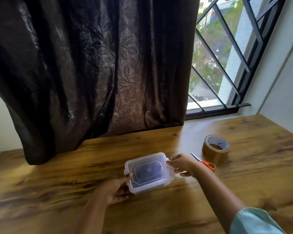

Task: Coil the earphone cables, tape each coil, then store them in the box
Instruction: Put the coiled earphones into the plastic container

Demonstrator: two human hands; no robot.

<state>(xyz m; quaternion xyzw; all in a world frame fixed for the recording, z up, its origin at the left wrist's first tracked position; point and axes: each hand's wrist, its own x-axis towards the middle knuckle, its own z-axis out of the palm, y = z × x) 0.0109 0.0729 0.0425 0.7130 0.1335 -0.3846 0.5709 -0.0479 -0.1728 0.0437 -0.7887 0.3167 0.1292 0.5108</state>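
Box [148, 173] lidded, long axis left-right, right end farther, left hand [113, 190] gripping left end, right hand [183, 166] pinching right end

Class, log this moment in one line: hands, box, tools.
left hand: holds box at left end | right hand: pinches box at right edge | lid: on | tape roll, scissors: on table, right of box

I count one clear plastic lidded box [149, 171], one roll of brown packing tape [216, 147], one pair of orange-handled scissors [204, 162] and one wooden table [74, 191]. Two hands of mine show: left hand [113, 190], right hand [183, 165]. One dark curtain [91, 73], one barred window [218, 56]; how many dark things lie inside the box I cannot tell
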